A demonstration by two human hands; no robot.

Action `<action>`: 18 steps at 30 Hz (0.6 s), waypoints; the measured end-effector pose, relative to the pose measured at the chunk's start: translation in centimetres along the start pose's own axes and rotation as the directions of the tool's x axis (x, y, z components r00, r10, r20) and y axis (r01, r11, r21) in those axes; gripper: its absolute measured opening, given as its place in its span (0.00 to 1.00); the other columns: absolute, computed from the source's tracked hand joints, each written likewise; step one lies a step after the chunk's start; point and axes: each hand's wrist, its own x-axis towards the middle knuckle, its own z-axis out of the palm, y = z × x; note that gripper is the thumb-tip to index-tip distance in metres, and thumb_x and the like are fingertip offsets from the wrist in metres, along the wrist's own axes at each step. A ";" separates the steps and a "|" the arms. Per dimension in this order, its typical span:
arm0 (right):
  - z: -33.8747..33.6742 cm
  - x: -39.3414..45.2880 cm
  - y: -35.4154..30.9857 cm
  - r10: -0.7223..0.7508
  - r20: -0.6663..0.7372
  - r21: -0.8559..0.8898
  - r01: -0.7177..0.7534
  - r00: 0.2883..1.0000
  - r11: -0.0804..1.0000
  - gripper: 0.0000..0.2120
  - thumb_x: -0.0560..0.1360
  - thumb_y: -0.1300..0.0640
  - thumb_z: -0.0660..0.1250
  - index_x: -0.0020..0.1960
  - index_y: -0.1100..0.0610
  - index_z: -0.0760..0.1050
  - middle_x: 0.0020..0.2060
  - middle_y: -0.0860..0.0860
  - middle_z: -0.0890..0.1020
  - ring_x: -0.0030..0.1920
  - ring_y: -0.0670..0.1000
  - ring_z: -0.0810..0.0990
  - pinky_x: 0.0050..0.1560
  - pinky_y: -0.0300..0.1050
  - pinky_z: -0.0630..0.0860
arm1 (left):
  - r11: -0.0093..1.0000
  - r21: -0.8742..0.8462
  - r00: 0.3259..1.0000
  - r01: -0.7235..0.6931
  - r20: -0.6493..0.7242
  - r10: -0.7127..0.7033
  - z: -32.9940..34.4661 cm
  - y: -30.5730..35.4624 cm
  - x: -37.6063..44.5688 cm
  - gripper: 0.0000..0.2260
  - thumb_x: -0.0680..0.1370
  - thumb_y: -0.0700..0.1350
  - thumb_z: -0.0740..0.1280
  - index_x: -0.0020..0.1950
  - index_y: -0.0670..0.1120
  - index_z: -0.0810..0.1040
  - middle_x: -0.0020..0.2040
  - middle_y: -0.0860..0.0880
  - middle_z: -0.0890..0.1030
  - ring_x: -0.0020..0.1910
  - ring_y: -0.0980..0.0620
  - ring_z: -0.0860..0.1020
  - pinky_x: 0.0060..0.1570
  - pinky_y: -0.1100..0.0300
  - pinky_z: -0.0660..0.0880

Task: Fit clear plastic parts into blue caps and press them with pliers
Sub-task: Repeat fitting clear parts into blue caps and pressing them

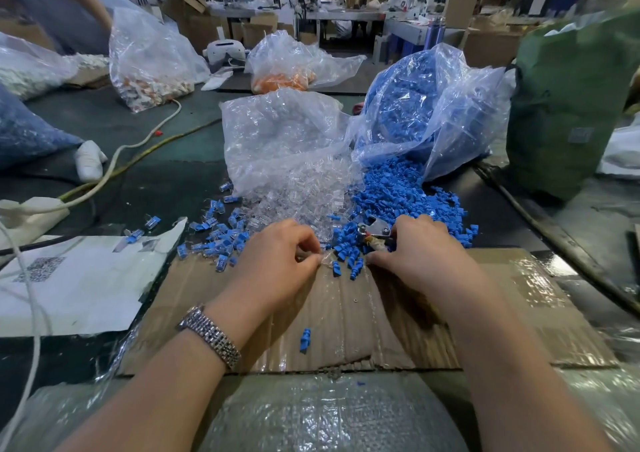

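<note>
My left hand (282, 259) pinches a small clear plastic part (325, 257) at the near edge of the clear parts pile (294, 202). My right hand (419, 254) grips the pliers (375, 231), whose metal jaws point left over the loose blue caps (398, 198). The fingertips of that hand touch the blue caps near the cardboard's far edge. Assembled blue-and-clear pieces (221, 235) lie scattered to the left. One blue cap (304, 340) lies alone on the cardboard sheet (346, 313).
A clear bag (277, 133) and a blue-cap bag (426, 105) lie open behind the piles. White paper (79, 285) and cables (114, 164) sit at left, a green sack (568, 105) at right, bubble wrap (311, 413) at the near edge.
</note>
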 end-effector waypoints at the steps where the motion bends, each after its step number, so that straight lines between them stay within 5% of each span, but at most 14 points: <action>1: -0.1 0.0 0.0 -0.011 -0.015 0.012 0.012 1.000 1.000 0.31 0.73 0.36 0.71 0.65 0.55 0.70 0.64 0.57 0.72 0.66 0.60 0.69 0.65 0.61 0.72 | 0.999 -0.019 0.999 -0.032 0.001 0.032 0.0 0.0 0.0 0.02 0.78 0.49 0.71 0.50 0.55 0.79 0.47 0.59 0.76 0.46 0.61 0.75 0.50 0.63 0.75; 3: -0.3 -0.1 0.0 -0.071 -0.085 0.024 0.073 0.994 0.997 0.27 0.74 0.40 0.72 0.66 0.51 0.69 0.63 0.54 0.71 0.66 0.59 0.69 0.65 0.62 0.70 | 0.996 -0.046 0.996 -0.083 0.039 0.085 0.2 0.0 -0.1 0.05 0.78 0.49 0.70 0.52 0.56 0.79 0.49 0.58 0.77 0.48 0.61 0.76 0.52 0.62 0.77; 6: -0.7 -0.2 -0.2 -0.253 -0.112 0.021 0.256 0.961 0.966 0.10 0.76 0.50 0.72 0.54 0.43 0.73 0.54 0.47 0.73 0.62 0.53 0.70 0.61 0.58 0.68 | 0.995 0.009 0.992 -0.101 0.078 0.100 0.3 0.1 -0.1 0.04 0.78 0.52 0.70 0.52 0.58 0.80 0.50 0.58 0.76 0.51 0.58 0.76 0.55 0.55 0.77; 10: -0.1 -0.3 -0.9 -0.401 -0.050 -0.096 0.395 0.915 0.914 0.08 0.78 0.55 0.70 0.49 0.40 0.78 0.47 0.44 0.72 0.59 0.50 0.68 0.56 0.56 0.63 | 0.996 -0.063 0.997 -0.060 0.040 0.063 0.2 0.1 0.0 0.02 0.76 0.50 0.73 0.46 0.54 0.81 0.48 0.59 0.77 0.46 0.62 0.76 0.50 0.62 0.76; 14: 0.3 0.0 -1.0 -0.422 -0.051 -0.102 0.416 0.905 0.904 0.05 0.77 0.52 0.70 0.52 0.43 0.80 0.49 0.45 0.77 0.59 0.51 0.69 0.61 0.56 0.64 | 0.958 -0.278 0.997 0.076 -0.007 -0.081 -0.3 0.1 0.1 0.03 0.77 0.43 0.73 0.44 0.49 0.81 0.45 0.55 0.82 0.39 0.60 0.80 0.40 0.66 0.79; 18: 0.3 -0.2 -0.9 -0.433 -0.061 -0.088 0.428 0.899 0.900 0.03 0.78 0.51 0.69 0.52 0.45 0.80 0.46 0.44 0.77 0.55 0.51 0.70 0.63 0.55 0.67 | 0.755 -0.593 0.959 0.280 0.135 -0.250 -1.3 -0.2 0.3 0.04 0.76 0.40 0.72 0.45 0.41 0.79 0.43 0.45 0.86 0.35 0.49 0.82 0.35 0.60 0.80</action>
